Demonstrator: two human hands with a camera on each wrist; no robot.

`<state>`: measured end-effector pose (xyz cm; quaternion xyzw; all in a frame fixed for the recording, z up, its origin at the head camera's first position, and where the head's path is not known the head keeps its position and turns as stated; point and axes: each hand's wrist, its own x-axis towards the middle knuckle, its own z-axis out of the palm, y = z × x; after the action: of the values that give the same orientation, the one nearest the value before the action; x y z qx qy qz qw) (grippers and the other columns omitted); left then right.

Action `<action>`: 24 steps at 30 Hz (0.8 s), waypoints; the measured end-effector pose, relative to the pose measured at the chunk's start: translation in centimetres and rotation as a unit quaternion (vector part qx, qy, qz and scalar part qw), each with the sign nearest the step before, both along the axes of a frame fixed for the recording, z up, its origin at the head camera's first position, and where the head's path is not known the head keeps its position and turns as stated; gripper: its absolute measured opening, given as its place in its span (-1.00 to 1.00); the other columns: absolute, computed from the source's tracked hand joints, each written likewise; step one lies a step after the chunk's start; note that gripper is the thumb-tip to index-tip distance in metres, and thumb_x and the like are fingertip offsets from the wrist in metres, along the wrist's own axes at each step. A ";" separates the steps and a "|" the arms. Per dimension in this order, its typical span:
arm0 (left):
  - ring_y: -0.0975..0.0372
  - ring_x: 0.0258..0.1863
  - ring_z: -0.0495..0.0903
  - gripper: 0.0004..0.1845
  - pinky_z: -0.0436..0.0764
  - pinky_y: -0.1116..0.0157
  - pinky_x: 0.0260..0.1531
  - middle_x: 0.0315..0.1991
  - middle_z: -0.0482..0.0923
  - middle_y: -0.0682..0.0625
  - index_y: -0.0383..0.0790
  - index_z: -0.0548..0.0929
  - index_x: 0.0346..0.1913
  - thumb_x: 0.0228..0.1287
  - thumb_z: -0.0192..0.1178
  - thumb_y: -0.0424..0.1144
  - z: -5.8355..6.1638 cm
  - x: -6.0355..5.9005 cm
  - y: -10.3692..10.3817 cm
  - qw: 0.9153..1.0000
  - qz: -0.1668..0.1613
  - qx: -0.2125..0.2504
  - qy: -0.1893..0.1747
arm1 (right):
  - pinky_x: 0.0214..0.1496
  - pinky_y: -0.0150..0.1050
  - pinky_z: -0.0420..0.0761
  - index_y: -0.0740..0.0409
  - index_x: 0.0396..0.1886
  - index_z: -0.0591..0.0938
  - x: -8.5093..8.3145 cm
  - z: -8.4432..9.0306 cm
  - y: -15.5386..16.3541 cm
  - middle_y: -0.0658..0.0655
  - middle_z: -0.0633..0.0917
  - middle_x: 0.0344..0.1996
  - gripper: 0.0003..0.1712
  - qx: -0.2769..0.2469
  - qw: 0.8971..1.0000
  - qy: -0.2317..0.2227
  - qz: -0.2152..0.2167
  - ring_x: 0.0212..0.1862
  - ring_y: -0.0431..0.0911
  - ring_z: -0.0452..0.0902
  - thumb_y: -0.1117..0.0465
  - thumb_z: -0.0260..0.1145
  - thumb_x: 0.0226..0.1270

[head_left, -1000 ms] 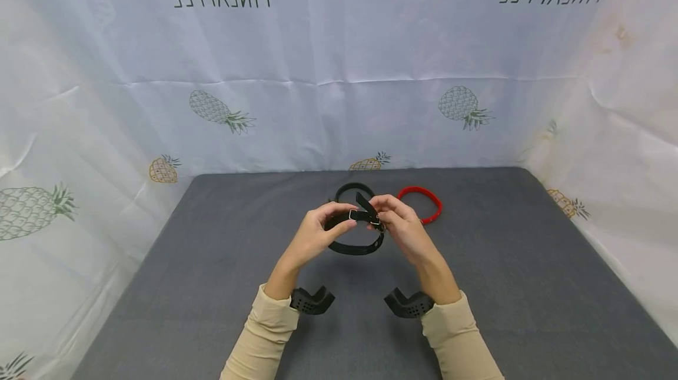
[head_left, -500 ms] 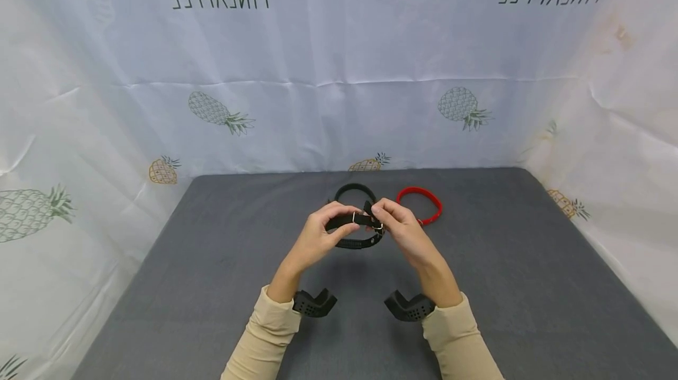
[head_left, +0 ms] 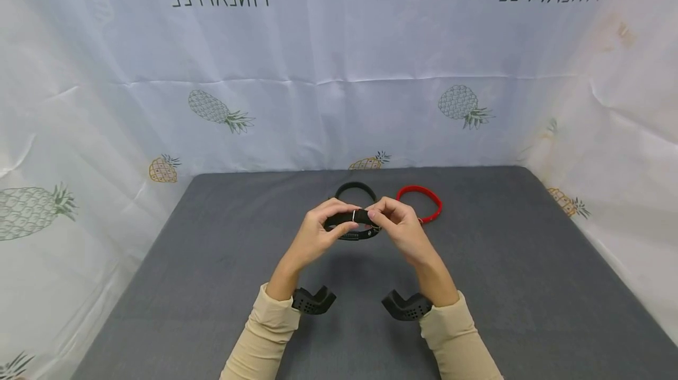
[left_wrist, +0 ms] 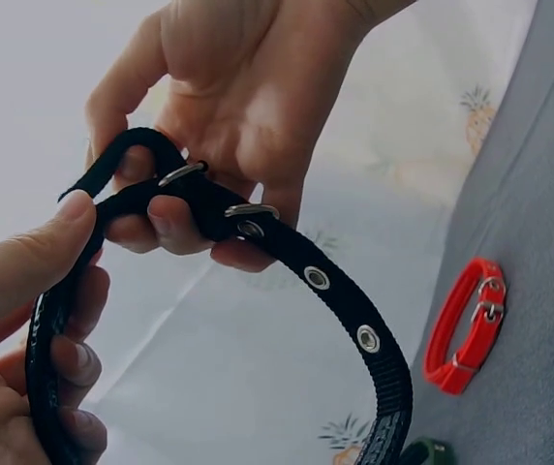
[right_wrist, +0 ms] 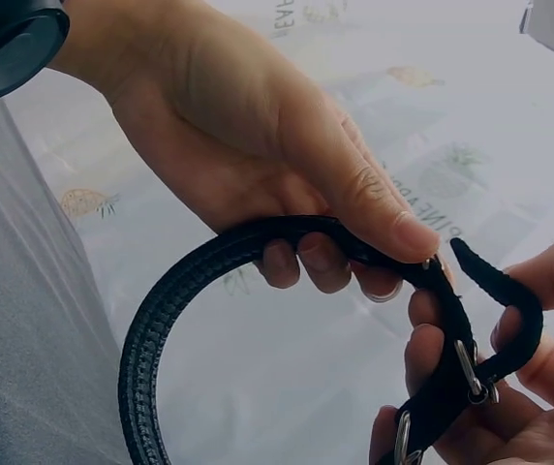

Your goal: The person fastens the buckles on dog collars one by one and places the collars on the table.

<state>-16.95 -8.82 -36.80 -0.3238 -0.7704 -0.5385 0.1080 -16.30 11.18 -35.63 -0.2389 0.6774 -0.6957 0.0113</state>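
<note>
Both hands hold a black collar [left_wrist: 354, 310] up above the table, its loop hanging between them. My left hand [head_left: 315, 233] grips the band on the left, with the thumb pressed on it near the strap's tip. With its fingers, my right hand [head_left: 405, 233] pinches the strap by the metal buckle [left_wrist: 182, 173]. The strap's loose end [right_wrist: 524, 310] bends in a curve beyond the buckle. Beside that sits a D-shaped ring [left_wrist: 251, 209], and metal eyelets [left_wrist: 317, 278] run along the band. Fingers partly hide the tip in the left wrist view.
A red collar [head_left: 435, 199] lies buckled on the grey table [head_left: 238, 286], right of the hands. Behind them lies another dark collar [head_left: 356, 185]. A white curtain [head_left: 339, 45] printed with pineapples hangs along the back and sides.
The strap end that stuck up between the hands has come down under the right fingers. The collar's lower loop has lifted, looking flatter. The left hand has barely moved.
</note>
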 end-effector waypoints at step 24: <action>0.20 -0.14 0.64 -0.70 0.64 0.36 -0.12 -0.11 0.69 -0.20 -0.34 0.68 0.01 0.21 0.28 -0.38 0.1 -0.1 -0.2 1.000 0.005 0.011 0.015 | 0.01 -0.35 0.54 -0.05 -0.07 0.53 -0.9 -0.6 1.2 -0.17 0.64 -0.23 -0.86 0.016 0.996 -0.062 0.056 -0.22 -0.21 0.56 0.13 0.05 0.52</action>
<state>-17.02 -9.02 -36.68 -0.3267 -0.7641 -0.5419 0.1254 -17.19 12.36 -36.23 -0.2325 0.6723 -0.6962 0.0961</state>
